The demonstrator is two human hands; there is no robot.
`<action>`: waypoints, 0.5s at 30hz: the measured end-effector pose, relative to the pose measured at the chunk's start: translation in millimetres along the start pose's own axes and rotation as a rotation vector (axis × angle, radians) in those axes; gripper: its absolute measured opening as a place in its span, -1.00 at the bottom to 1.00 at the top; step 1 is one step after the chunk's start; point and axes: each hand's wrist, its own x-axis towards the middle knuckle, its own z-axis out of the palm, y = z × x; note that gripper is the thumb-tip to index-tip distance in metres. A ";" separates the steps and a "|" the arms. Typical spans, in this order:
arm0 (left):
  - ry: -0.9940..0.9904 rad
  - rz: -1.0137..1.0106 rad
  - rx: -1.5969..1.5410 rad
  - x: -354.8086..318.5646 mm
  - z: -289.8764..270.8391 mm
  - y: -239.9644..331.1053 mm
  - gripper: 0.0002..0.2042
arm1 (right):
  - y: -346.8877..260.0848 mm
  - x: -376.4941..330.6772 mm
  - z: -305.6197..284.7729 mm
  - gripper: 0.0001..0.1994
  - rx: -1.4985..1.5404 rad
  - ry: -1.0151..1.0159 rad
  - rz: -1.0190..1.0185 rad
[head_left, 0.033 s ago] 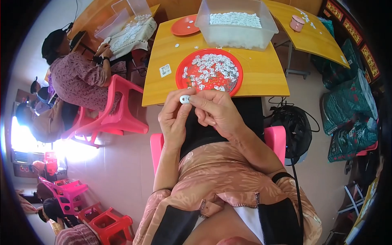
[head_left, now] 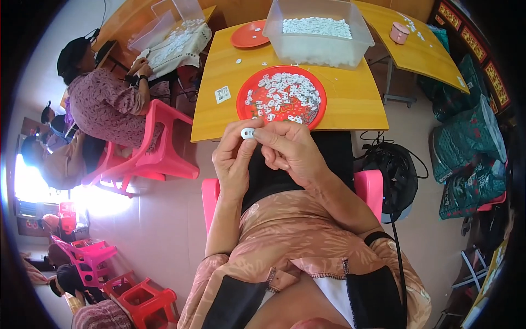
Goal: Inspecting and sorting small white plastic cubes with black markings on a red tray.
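Left hand (head_left: 234,159): fingers curled, pinching a small white piece (head_left: 247,133).
Right hand (head_left: 293,151): fingertips closed on the same piece.
Red plate (head_left: 320,107): just beyond both hands.

- Pale tiled floor (head_left: 164,230) spreads under everything; glare bounces off it near the bright opening (head_left: 24,181) at the far left
- Yellow wooden tables (head_left: 350,104) pushed together up top; a 2nd yellow table (head_left: 422,52) angles off to the right
- Pink plastic chairs (head_left: 159,137) along the left; red stools (head_left: 145,301) low down
- Green sacks (head_left: 466,142) heaped against the right side
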 end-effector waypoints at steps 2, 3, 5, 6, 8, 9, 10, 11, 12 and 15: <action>-0.014 0.027 -0.002 1.6 -5.3 0.9 -0.80 | -4.0 -3.4 7.1 -0.75 -0.001 -0.009 -0.002; -0.037 0.047 -0.004 2.7 -7.6 1.4 -0.80 | -6.1 -4.8 10.7 -0.75 0.003 -0.009 -0.006; -0.030 0.047 -0.036 0.2 -8.7 5.8 -0.80 | -9.5 -11.4 18.6 -0.78 -0.026 -0.005 -0.002; -0.033 0.044 -0.069 -1.0 -9.0 8.5 -0.80 | -11.0 -13.6 21.9 -0.81 -0.050 0.008 -0.002; -0.022 0.019 -0.110 -2.4 -9.0 13.1 -0.80 | -11.2 -15.2 24.2 -0.80 -0.062 -0.007 -0.007; -0.018 -0.012 -0.151 -2.8 -9.4 15.3 -0.79 | -10.8 -15.6 25.1 -0.80 -0.069 -0.016 -0.011; -0.013 -0.003 -0.151 -1.3 -10.9 15.9 -0.79 | -11.8 -14.9 26.7 -0.80 -0.074 -0.023 -0.014; -0.019 -0.036 -0.215 -0.2 -13.2 14.9 -0.78 | -12.3 -14.2 28.5 -0.78 -0.083 -0.014 -0.025; -0.025 -0.069 -0.278 1.2 -15.4 15.6 -0.77 | -12.7 -13.4 30.3 -0.76 -0.091 -0.005 -0.035; 0.026 -0.079 -0.408 2.8 -17.7 32.8 -0.74 | -15.0 -11.5 33.7 -0.72 -0.090 0.008 -0.027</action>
